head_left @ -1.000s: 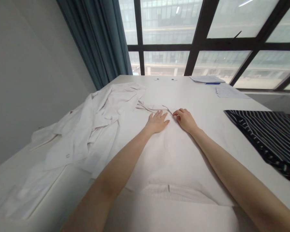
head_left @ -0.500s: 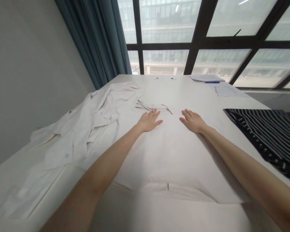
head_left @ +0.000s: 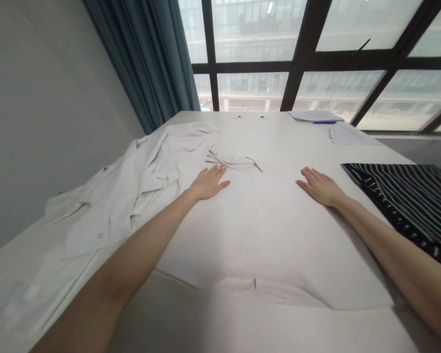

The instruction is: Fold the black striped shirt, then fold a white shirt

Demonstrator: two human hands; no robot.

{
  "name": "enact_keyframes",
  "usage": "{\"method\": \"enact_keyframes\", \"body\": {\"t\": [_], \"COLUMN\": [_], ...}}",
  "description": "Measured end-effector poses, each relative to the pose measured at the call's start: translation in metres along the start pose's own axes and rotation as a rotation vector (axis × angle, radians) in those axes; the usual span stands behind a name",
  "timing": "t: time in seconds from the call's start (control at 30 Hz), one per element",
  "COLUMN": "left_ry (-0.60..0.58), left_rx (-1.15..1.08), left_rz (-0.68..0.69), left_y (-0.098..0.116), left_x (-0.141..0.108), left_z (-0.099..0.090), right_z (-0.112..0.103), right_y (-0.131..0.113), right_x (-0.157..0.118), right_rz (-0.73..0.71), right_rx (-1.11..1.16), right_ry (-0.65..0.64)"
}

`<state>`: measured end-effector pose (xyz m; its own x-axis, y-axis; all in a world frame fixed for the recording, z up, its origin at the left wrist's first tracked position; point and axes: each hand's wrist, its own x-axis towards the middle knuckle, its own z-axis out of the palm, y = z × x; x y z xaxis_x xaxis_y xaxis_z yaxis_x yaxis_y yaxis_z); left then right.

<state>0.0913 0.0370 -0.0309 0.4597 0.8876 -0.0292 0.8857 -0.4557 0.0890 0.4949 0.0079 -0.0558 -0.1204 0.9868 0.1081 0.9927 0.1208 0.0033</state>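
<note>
A white garment (head_left: 257,235) lies spread flat over the front of the table, its slit hem edge toward me and thin ties (head_left: 235,163) at its far end. My left hand (head_left: 209,182) rests palm down on its far left part, fingers stretched out, just short of the ties. On the far right part lies my right hand (head_left: 320,187), also flat with fingers extended. Neither hand grips anything. Crumpled white cloth (head_left: 150,162) with a buttonhole-like mark is heaped to the left of my left arm.
A black-and-white striped cloth (head_left: 404,201) lies at the right of the white table (head_left: 257,135). Papers (head_left: 353,136) and a blue pen (head_left: 324,122) are at the back right. Beyond the table are a window and a blue curtain (head_left: 147,59); a grey wall stands left.
My hands have slid apart across the white garment, the left one leftward and the right one rightward. Both stay flat. The garment has kept its place.
</note>
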Motion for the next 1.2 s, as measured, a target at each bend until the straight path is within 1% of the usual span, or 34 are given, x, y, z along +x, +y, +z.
{"method": "enact_keyframes", "body": {"t": [0.13,0.23,0.3,0.33,0.4,0.47,0.5,0.6,0.63,0.7,0.8,1.0,1.2], "left_ry": [0.022,0.103,0.175,0.202,0.216,0.176,0.152,0.117,0.118,0.121,0.108,0.049,0.064], "left_rx": [0.016,0.030,0.054,0.068,0.078,0.036,-0.002,-0.050,-0.058,-0.056,-0.039,0.004,-0.004], "left_rz": [-0.004,-0.036,-0.058,-0.058,-0.021,0.065,0.111,0.239,0.276,0.333,0.372,0.376,0.401], "left_y": [-0.009,-0.011,-0.006,0.000,0.018,0.043,0.057,0.091,0.098,0.106,0.106,0.103,0.100], "left_x": [-0.007,-0.009,-0.010,-0.012,-0.019,-0.033,-0.043,-0.077,-0.089,-0.106,-0.118,-0.114,-0.114], "left_z": [0.000,-0.002,-0.006,-0.007,-0.010,-0.009,-0.007,0.002,0.005,0.009,0.010,0.009,0.012], "right_z": [-0.002,-0.009,-0.016,-0.020,-0.026,-0.030,-0.030,-0.028,-0.028,-0.028,-0.031,-0.038,-0.042], "right_y": [-0.005,-0.009,-0.016,-0.022,-0.042,-0.070,-0.086,-0.129,-0.139,-0.149,-0.146,-0.133,-0.122], "right_x": [-0.006,-0.010,-0.013,-0.015,-0.022,-0.035,-0.045,-0.081,-0.092,-0.110,-0.121,-0.122,-0.133], "right_rz": [-0.040,-0.078,-0.108,-0.126,-0.159,-0.202,-0.235,-0.409,-0.422,-0.428,-0.469,-0.610,-0.719], "right_rx": [0.003,-0.054,-0.123,-0.148,-0.152,-0.088,-0.037,0.117,0.131,0.147,0.154,0.156,0.180], "right_ry": [0.082,0.151,0.212,0.236,0.253,0.228,0.211,0.123,0.115,0.111,0.091,0.016,-0.034]}}
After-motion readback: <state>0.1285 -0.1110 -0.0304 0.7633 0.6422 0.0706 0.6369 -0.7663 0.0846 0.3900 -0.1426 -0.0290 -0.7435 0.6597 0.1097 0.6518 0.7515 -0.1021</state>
